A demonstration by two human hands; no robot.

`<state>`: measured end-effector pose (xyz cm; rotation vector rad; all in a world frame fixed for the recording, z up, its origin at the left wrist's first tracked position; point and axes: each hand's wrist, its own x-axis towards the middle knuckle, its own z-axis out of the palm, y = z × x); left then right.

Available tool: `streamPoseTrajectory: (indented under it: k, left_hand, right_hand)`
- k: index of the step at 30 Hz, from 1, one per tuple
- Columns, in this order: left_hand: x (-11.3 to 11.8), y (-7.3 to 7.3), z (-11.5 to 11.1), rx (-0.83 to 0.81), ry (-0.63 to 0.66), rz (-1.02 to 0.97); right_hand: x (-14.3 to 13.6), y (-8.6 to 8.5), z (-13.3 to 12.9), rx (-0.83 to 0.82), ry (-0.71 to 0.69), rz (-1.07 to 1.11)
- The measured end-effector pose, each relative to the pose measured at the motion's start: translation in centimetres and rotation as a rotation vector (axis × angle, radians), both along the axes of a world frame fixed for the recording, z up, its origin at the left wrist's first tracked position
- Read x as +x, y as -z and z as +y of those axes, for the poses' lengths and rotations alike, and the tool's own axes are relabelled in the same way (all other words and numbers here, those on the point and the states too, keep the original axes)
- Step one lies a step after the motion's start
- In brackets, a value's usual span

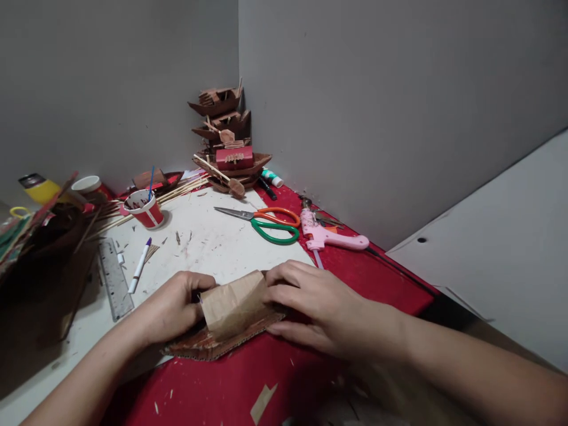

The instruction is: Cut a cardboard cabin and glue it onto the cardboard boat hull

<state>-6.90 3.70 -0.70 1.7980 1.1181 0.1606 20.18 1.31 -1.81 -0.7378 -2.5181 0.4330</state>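
A small brown model boat (195,348) of corrugated cardboard lies in front of me, its cut edge facing my body. Over its middle curves a tan paper cover (235,302), like a small roof. My left hand (177,305) closes on the boat's left side, its fingertips partly hidden behind the cover. My right hand (315,305) grips the right end, fingers against the cover's right edge and thumb low near the hull. Beyond the hands lie scissors (275,225) with orange and green handles and a pink glue gun (328,235).
Finished model boats (233,160) are stacked in the corner. A paper cup (148,212) with a blue stick, a clear ruler (114,281) and a white marker (140,266) lie to the left. Thin sticks (181,189) lie behind. Grey walls bound the table.
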Motion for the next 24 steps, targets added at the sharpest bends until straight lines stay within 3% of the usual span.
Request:
streamPoseTrajectory:
  k: [4,8,13,24]
  left_hand:
    - [0.2,-0.1,-0.1,0.026,0.008,0.029]
    - [0.4,-0.2,-0.4,0.125,0.016,0.084]
    - [0.5,-0.3,-0.6,0.190,0.036,0.133]
    - [0.8,-0.5,-0.3,0.122,0.057,0.109]
  right_hand:
    - [-0.2,-0.3,0.5,0.148,0.115,-0.021]
    - [-1.4,-0.4,1.4,0.212,0.010,-0.084]
    - [-2.5,0.2,2.0,0.090,-0.145,-0.073]
    - [-1.7,-0.6,2.0,-0.146,-0.165,-0.073]
